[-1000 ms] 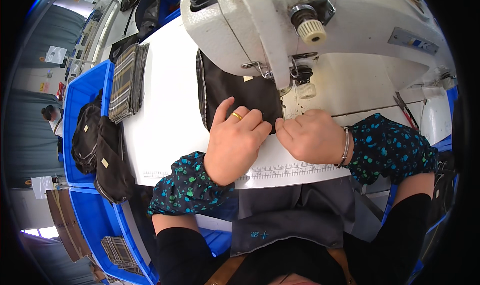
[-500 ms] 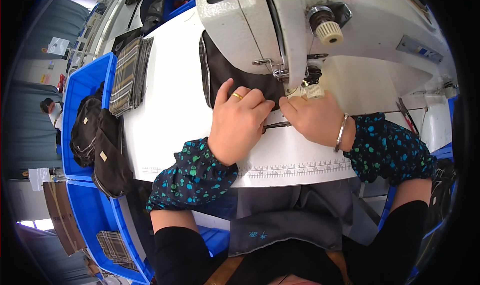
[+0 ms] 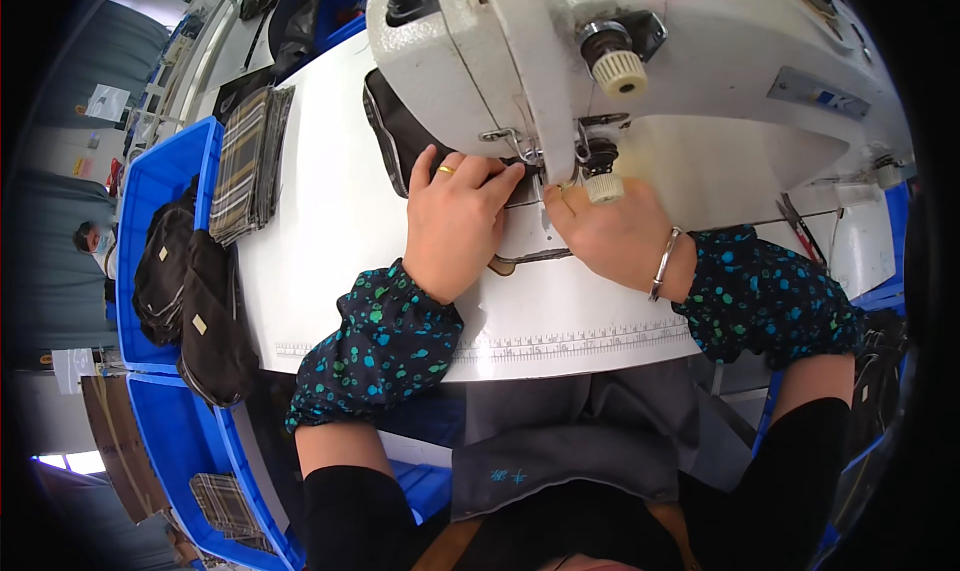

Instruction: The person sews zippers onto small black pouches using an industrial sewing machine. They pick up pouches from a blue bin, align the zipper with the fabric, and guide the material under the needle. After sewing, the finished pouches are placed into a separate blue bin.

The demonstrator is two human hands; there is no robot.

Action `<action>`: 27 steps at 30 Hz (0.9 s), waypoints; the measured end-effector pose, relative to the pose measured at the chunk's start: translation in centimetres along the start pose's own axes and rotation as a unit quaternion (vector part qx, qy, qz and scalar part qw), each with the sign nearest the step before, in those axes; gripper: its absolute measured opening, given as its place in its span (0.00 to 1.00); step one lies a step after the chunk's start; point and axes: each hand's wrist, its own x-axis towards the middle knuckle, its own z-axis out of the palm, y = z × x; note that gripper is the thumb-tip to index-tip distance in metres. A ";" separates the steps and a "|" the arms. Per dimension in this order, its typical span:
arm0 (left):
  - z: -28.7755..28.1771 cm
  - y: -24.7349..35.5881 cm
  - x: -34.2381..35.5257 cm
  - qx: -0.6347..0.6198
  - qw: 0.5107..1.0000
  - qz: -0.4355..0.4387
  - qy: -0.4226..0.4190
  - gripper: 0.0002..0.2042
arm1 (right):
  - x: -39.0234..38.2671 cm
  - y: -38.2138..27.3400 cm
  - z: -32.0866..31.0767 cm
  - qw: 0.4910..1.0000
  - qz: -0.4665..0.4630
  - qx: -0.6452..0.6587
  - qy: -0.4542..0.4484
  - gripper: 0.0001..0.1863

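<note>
A dark fabric piece (image 3: 402,121) with a zipper along its curved edge lies on the white table, partly under the head of a sewing machine (image 3: 450,56). My left hand (image 3: 455,221) rests at its near edge, thumb and index finger closed on the fabric just left of the presser foot (image 3: 535,161). My right hand (image 3: 615,233) is at the right of the foot, with its fingers bent together. A cream knob (image 3: 604,188) covers some of those fingertips, so what they hold is hidden. Between my hands the metal plate (image 3: 527,229) shows.
Stacked plaid fabric pieces (image 3: 245,166) lie at the table's left. Beside them, a blue bin (image 3: 207,136) holds dark pouches (image 3: 215,321); a second blue bin (image 3: 160,391) holds plaid pieces. Scissors (image 3: 803,233) lie at right. A ruler strip (image 3: 570,345) runs along the front edge.
The view has shifted slightly. My left hand has moved away from me and the fabric has shifted inward and left. My two hands are farther apart, uncovering the plate between them.
</note>
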 end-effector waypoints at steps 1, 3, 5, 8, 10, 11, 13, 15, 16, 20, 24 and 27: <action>-0.1 0.0 0.0 -0.002 1.000 -0.004 -0.004 0.17 | 0.1 0.0 0.1 1.000 0.000 0.000 -0.004 0.03; -0.3 0.2 0.5 -0.011 1.000 0.004 0.006 0.18 | -0.2 0.1 -0.2 1.000 0.006 -0.006 -0.013 0.02; -0.9 0.6 1.0 -0.008 1.000 -0.004 -0.003 0.18 | -0.4 0.4 0.0 0.999 -0.011 -0.019 -0.041 0.10; -1.3 0.8 0.9 0.006 0.999 -0.036 -0.003 0.16 | -0.6 0.5 1.0 1.000 -0.010 0.015 -0.018 0.10; -3.1 1.4 0.2 0.010 0.993 -0.096 -0.064 0.15 | -0.2 -0.2 1.7 0.999 -0.003 0.041 0.012 0.05; -3.9 1.8 -0.3 -0.009 0.993 -0.090 -0.080 0.16 | -0.5 -0.8 1.3 0.998 0.030 0.047 0.002 0.05; -4.1 2.8 -1.7 -0.113 0.990 -0.072 -0.036 0.16 | -1.6 -2.4 -0.9 0.990 0.092 0.106 -0.005 0.08; -5.4 5.4 -4.0 -0.140 0.982 -0.126 -0.015 0.14 | -2.0 -4.8 -1.9 0.960 0.177 0.214 -0.031 0.23; -4.8 6.4 -5.9 -0.194 0.972 -0.132 0.027 0.14 | -2.8 -6.3 -2.3 0.926 0.221 0.307 0.004 0.26; -2.6 13.0 -10.1 -0.348 0.928 -0.122 0.048 0.21 | -7.6 -10.0 -4.8 0.843 0.327 0.413 0.106 0.23; -5.1 16.8 -10.9 -0.475 0.870 -0.130 -0.027 0.21 | -11.9 -10.6 -5.8 0.819 0.381 0.384 0.190 0.15; -5.7 15.7 -11.3 -0.427 0.899 -0.072 0.062 0.14 | -15.3 -10.3 -11.5 0.794 0.429 0.305 0.304 0.10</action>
